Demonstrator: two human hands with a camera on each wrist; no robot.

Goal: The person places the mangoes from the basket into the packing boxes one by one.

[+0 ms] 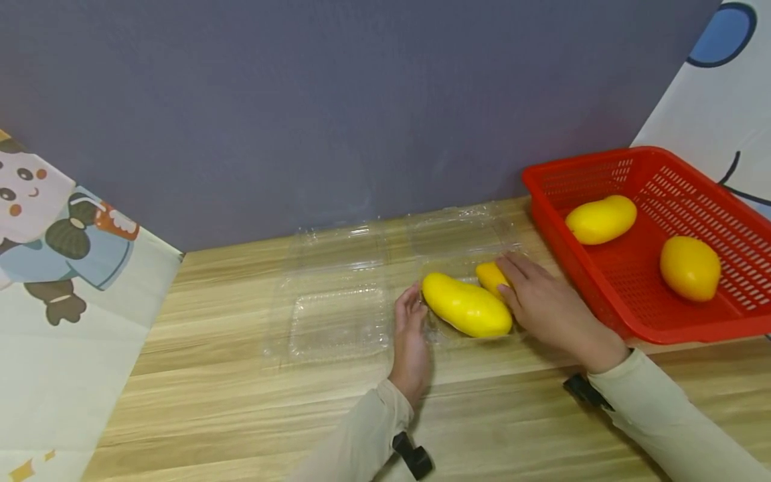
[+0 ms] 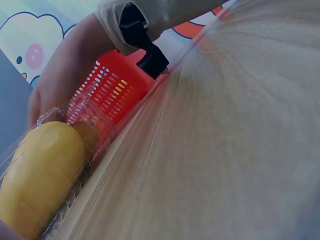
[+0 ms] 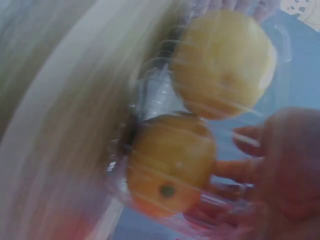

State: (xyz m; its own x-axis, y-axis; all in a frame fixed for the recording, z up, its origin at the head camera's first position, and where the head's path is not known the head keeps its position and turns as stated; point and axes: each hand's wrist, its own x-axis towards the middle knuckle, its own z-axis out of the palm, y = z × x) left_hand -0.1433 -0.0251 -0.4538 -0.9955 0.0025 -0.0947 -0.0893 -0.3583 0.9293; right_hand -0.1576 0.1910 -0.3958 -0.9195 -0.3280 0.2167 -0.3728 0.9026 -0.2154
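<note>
A large yellow mango [image 1: 466, 306] lies slantwise in the right clear plastic clamshell box [image 1: 446, 343], whose lid is folded back toward the wall. Beside it is a second, more orange mango [image 3: 172, 167], partly covered in the head view by my right hand [image 1: 545, 304]. That hand holds the second mango from above, fingers on its far side and thumb nearer. My left hand [image 1: 412, 341] stands at the box's left side, fingers relaxed against the edge near the large mango. In the left wrist view, the large mango [image 2: 42, 175] hides most of the second one.
Another open clear clamshell box [image 1: 340, 321] lies to the left on the wooden table [image 1: 211, 375]. At the right stands a red perforated basket [image 1: 608, 301] holding a yellow mango [image 1: 602, 219] and an orange-yellow one [image 1: 690, 268]. A grey wall [image 1: 337, 120] rises behind the table.
</note>
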